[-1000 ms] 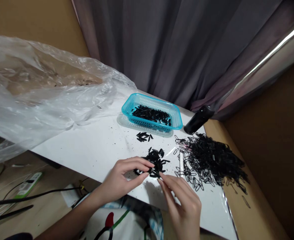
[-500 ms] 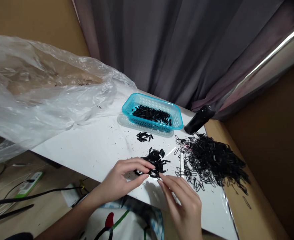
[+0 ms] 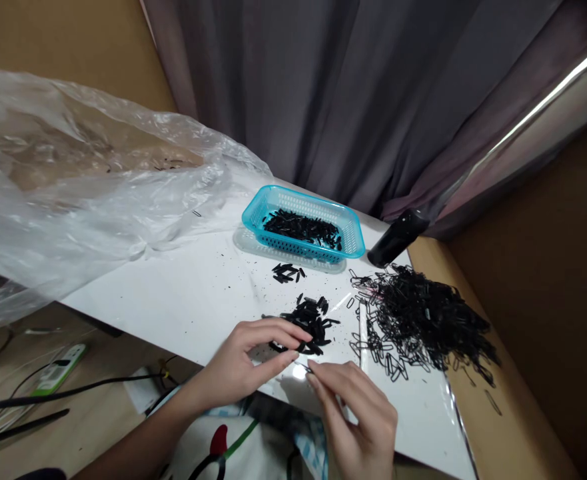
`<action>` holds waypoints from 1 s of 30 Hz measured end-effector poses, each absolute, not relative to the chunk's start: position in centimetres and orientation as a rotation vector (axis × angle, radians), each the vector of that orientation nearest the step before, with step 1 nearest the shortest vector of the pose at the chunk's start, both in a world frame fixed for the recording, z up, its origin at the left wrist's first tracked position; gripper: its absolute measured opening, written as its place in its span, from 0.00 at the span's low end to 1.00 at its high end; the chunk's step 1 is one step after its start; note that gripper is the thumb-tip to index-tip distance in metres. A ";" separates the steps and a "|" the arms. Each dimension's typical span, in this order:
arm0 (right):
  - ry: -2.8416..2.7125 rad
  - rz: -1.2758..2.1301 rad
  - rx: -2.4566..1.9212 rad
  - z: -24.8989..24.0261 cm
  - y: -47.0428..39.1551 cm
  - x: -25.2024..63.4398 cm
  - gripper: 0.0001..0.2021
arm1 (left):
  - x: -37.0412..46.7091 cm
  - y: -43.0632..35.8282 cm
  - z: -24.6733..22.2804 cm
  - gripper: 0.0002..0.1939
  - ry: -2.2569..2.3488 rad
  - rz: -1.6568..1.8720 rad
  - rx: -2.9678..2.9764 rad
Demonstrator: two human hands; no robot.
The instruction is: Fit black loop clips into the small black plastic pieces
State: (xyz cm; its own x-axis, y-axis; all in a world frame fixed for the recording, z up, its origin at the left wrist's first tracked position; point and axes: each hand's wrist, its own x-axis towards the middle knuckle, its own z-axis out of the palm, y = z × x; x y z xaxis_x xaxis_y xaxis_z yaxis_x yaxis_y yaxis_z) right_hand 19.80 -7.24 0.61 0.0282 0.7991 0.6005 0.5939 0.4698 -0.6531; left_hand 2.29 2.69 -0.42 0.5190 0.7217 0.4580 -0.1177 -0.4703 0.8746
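My left hand (image 3: 253,353) lies at the near side of a small pile of short black strips (image 3: 314,323), its thumb and fingertips parted with nothing visible between them. Just to the right, low over the table's near edge, my right hand (image 3: 358,407) is closed in a pinch. A thin dark sliver shows at its fingertips, too small to name. Part of the pile is hidden behind my left fingers. A smaller cluster of black strips (image 3: 288,273) sits beyond it, in front of a blue plastic basket (image 3: 253,217) holding many similar pieces.
A large heap of thin black loops (image 3: 428,320) spreads over the table's right side. Behind it a black cylindrical object (image 3: 398,239) leans at a slant. Clear plastic sheeting (image 3: 123,213) covers the left of the white table (image 3: 173,293). Cables and a power strip (image 3: 60,370) lie below.
My right hand has drawn slightly toward me and to the left, away from the pile. My left hand has barely moved; its thumb and fingers stay apart.
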 end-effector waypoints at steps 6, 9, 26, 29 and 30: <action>-1.609 0.231 -1.280 1.0 -7.4 20.2 0.12 | 2.1 2.5 -0.5 0.08 0.525 1.098 1.715; -1.597 0.220 -1.307 0.9 -7.5 20.4 0.12 | 1.9 2.8 -0.5 0.06 0.583 1.098 1.755; -1.592 0.162 -1.336 0.4 -7.7 21.9 0.09 | 1.3 8.2 0.3 0.20 1.073 0.829 2.293; -1.593 0.179 -1.350 0.3 -7.6 22.0 0.09 | 1.2 7.7 -0.4 0.13 1.024 0.762 2.366; -1.586 0.192 -1.352 0.3 -7.6 21.9 0.09 | 1.2 7.5 -0.6 0.12 1.020 0.738 2.382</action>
